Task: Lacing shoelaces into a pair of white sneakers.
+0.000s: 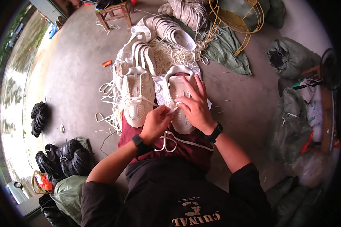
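Two white sneakers lie on my lap, toes toward me. On the right sneaker [181, 123], my left hand [154, 125] pinches a white shoelace [170, 140] near the front of the lacing area. My right hand [196, 110] rests over the same sneaker. Its thumb and index finger close together at the lace, and the other fingers stretch along the tongue. The exact pinch point is small and partly covered. Loops of lace hang below onto my dark red trousers [201, 157]. The left sneaker [137, 111], untouched, has a lace strung across its front.
Beyond the sneakers lies a heap of loose white laces [166, 56] with stacked pale shoe uppers [166, 28]. Further off stand a wooden stool [113, 13] and a yellow-framed chair [236, 22]. Black bundles [75, 157] sit at left, green sacks [290, 121] at right.
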Tool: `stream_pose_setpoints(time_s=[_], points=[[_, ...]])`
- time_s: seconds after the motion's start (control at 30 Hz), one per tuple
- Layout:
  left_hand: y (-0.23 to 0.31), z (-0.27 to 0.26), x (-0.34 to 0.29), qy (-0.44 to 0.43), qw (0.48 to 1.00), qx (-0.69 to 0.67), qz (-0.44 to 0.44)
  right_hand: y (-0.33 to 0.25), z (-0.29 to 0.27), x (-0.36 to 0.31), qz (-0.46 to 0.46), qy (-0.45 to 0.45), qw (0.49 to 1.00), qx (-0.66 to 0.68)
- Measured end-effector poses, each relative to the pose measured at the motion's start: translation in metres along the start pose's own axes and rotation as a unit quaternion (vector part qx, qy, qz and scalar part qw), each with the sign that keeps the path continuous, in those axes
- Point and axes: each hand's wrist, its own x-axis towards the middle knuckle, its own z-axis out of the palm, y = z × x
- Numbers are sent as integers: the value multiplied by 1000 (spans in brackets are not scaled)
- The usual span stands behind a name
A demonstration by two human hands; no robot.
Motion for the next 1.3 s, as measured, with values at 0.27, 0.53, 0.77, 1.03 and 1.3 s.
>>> stream_pose_setpoints(time_s=[0.27, 0.53, 0.77, 1.03, 1.3], points=[[-16, -33, 11, -129, 932, -309, -140, 4, 5, 11, -34, -24, 999, 27], [-13, -23, 12, -59, 989, -123, -61, -9, 12, 19, -11, -41, 999, 21], [-19, -20, 15, -19, 999, 33, 29, -9, 22, 23, -17, -41, 999, 28], [-23, -23, 19, -67, 997, -14, 19, -3, 25, 16, 33, 8, 986, 162], [-25, -33, 20, -94, 995, -35, -14, 31, -46, 35, 222, 180, 883, 372]])
